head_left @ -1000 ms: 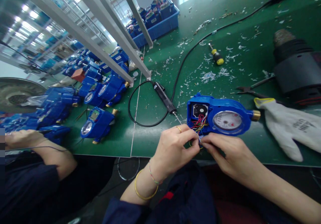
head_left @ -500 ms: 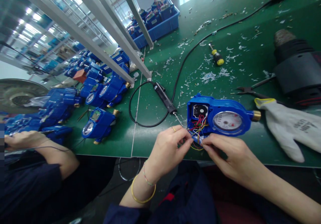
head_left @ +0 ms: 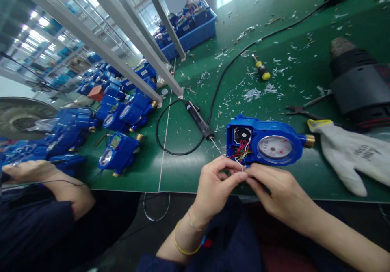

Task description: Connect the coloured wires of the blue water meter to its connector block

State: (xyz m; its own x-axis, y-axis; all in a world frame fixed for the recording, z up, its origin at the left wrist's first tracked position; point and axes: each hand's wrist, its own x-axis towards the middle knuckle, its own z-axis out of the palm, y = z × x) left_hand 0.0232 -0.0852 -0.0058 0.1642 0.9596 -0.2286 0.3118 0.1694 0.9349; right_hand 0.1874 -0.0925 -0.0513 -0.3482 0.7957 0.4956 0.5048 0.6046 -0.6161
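Fingertips point(head_left: 236, 165) of the left hand point(head_left: 217, 186) meet those of the right hand point(head_left: 274, 193) in a tight pinch, both closed on the thin coloured wires point(head_left: 240, 152). How much wire each hand grips is hidden inside the pinch.

The green bench top point(head_left: 189, 170), littered with pale scraps, runs out of view on every side. The bulky black cylindrical power tool point(head_left: 359, 85) is cut off by the right edge, and its make is hard to tell. The blue plastic water meter with a round glass dial point(head_left: 274, 146) lies flat just beyond the fingertips. Its opened end, where the wires spill out, sits directly above the pinch.

The white knitted glove with a yellow cuff point(head_left: 350, 154) lies right of the meter, its fingers clipped by the frame. The slim black pen-shaped tool on a looped cable point(head_left: 199, 119) points its tip toward the meter's open end. The small yellow-handled screwdriver point(head_left: 262, 71) lies well beyond.

At the far left, another person's hand point(head_left: 27, 170) rests beside other blue meters point(head_left: 118, 150). What it holds cannot be made out.
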